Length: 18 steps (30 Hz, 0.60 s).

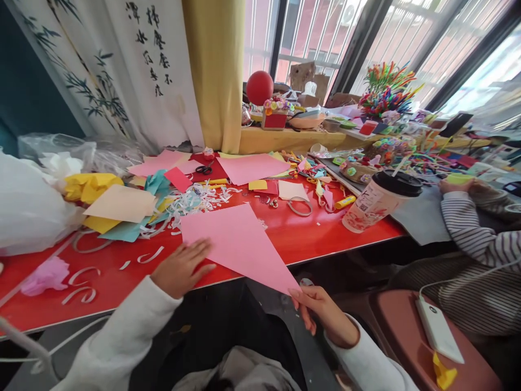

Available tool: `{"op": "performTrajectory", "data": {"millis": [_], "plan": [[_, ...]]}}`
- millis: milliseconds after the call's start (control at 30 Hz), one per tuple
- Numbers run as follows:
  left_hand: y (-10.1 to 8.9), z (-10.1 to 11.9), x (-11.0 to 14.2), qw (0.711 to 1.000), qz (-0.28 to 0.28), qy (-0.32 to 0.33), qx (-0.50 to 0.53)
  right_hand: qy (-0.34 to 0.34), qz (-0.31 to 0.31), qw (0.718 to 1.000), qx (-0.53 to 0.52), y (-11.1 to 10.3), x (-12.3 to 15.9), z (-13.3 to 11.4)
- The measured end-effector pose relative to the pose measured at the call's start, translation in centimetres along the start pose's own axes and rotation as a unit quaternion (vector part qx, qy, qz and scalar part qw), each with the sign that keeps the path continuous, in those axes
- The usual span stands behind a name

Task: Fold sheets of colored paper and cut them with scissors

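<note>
A sheet of pink paper [236,239] lies on the red table [293,233], with its near right corner reaching past the table edge. My right hand [315,307] pinches that corner between thumb and fingers. On the left edge of the sheet rests my left hand [183,269], its fingers stretched out and slightly blurred. Just behind the sheet is a heap of white paper shreds [199,201]. To the left are a cream paper sheet [120,203] and crumpled yellow paper [91,187].
A lidded paper cup [378,201] stands near the table edge at right. Farther back lie black-handled scissors [203,169] and another pink sheet [252,168]. A white power bank [437,328] rests on a brown stool [391,309]. A co-worker's striped sleeve [472,222] shows at right.
</note>
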<state>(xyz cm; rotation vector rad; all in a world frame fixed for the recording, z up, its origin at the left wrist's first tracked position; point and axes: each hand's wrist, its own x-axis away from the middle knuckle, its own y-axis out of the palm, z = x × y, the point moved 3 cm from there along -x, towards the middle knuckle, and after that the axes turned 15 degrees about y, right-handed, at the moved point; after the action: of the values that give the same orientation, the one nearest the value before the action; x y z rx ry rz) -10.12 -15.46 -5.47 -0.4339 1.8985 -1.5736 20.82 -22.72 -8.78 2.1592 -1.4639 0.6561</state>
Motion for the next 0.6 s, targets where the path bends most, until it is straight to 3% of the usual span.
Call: {"op": "performTrajectory", "data": {"millis": [133, 300, 367, 433, 500, 533, 600], "plan": [[0.1, -3.2, 2.4, 0.996, -0.065, -0.046, 0.026, 0.028, -0.094, 0.994, 0.045, 1.4, 1.2, 0.7], [0.5, -2.7, 2.4, 0.995, -0.056, -0.077, -0.001, 0.038, -0.267, 0.952, 0.145, 3.5, 2.2, 2.0], [0.5, -2.1, 2.1, 0.996, -0.034, -0.079, -0.012, 0.009, -0.296, 0.921, 0.252, 3.8, 2.6, 2.2], [0.3, -1.8, 1.9, 0.996, -0.007, -0.087, -0.017, -0.049, -0.328, 0.871, 0.362, 3.8, 3.1, 2.3], [0.1, -1.5, 1.6, 0.995, 0.021, -0.096, -0.013, -0.072, -0.357, 0.838, 0.407, 3.5, 3.3, 2.3], [0.0, -1.4, 1.4, 0.995, 0.031, -0.099, -0.008, -0.057, -0.351, 0.845, 0.398, 3.2, 3.1, 2.3], [0.0, -1.1, 1.2, 0.995, 0.036, -0.096, 0.013, -0.014, -0.270, 0.898, 0.347, 2.3, 2.1, 2.1]]}}
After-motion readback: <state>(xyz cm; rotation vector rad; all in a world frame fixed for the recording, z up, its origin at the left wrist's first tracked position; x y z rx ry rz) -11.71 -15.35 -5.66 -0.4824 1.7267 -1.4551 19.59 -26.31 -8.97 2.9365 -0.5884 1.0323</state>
